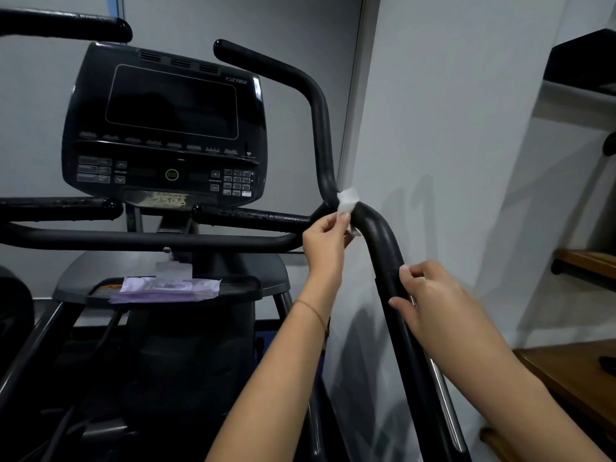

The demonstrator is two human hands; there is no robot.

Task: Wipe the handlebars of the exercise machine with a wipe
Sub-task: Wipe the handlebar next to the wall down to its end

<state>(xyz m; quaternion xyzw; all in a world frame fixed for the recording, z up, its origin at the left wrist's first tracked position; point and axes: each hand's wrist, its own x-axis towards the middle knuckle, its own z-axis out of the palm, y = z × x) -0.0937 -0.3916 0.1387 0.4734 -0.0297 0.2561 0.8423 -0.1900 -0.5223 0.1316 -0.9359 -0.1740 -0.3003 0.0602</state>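
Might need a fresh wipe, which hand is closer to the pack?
Left. The left hand pinches the wipe on the handlebar, right of the pack; the right hand grips it farther right.

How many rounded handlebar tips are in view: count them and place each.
4. Top-left tip above the console; upper-right tip beside the console's top; lower-left tip and lower-right tip facing each other below it. Others may lie off-frame.

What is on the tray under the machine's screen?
A flat purple packet lies on the tray, a pale flap raised above it. The tray surface beneath it is covered.
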